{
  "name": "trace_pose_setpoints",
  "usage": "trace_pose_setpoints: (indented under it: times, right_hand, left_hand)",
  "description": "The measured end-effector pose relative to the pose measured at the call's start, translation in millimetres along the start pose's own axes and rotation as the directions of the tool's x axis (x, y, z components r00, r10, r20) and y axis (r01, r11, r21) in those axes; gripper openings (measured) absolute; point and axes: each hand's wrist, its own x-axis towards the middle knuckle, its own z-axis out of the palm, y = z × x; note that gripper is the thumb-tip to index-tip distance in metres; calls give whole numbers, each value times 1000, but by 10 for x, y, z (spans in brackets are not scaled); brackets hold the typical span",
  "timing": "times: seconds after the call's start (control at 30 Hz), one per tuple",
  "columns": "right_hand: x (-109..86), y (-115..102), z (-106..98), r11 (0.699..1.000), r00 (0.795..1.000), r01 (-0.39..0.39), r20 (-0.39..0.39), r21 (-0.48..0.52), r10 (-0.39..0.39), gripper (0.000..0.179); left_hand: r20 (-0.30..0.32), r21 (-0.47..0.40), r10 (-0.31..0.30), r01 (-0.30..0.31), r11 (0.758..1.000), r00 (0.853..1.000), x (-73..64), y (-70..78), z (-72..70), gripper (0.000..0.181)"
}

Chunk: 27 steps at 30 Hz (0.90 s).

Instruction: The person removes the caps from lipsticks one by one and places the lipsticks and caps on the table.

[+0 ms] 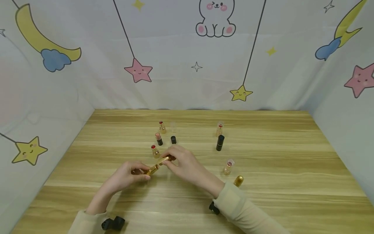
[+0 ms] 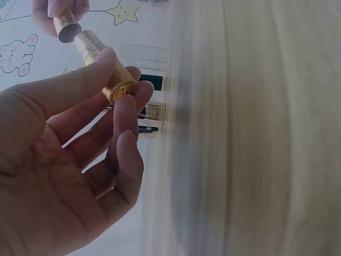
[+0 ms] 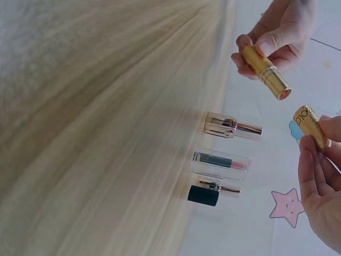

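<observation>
Gold, likely light, stiff and slick, the lipstick tube [image 3: 269, 76] was pinched near its base by the left hand [image 1: 130, 175], fingers curled, above the table [image 1: 277, 156]; the right hand [image 1: 184, 161] pinched the matching cap [image 3: 312, 129], just apart; its lower half seemed the tube's safest hold.

From my distant seat I'm seeing a cream left sleeve [image 1: 87, 224] at seven o'clock and a matching, creased right sleeve [image 1: 257, 214] at five; chunky black wrist cameras [image 1: 118, 223] are jutting beside both cuffs [image 1: 232, 200].
</observation>
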Motion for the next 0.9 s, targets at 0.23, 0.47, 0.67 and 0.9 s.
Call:
trace_pose_setpoints:
  times: [0.23, 0.47, 0.67, 0.9]
  right_hand:
    - [-4, 2, -65, 1000, 999, -31, -19, -2, 31, 17]
    - [-19, 21, -69, 999, 999, -35, -28, -35, 34, 17]
    - [-22, 25, -60, 996, 999, -42, -27, -72, 40, 17]
    - [-23, 38, -25, 988, 999, -33, 8, -153, 34, 15]
  left_hand:
    - [-25, 22, -52, 53, 998, 998, -16, -17, 1, 30]
    - [-36, 1, -88, 88, 996, 995, -13, -9, 6, 25]
    - [-27, -14, -87, 86, 996, 996, 9, -31, 20, 22]
    - [-19, 13, -57, 57, 998, 998, 69, -28, 38, 20]
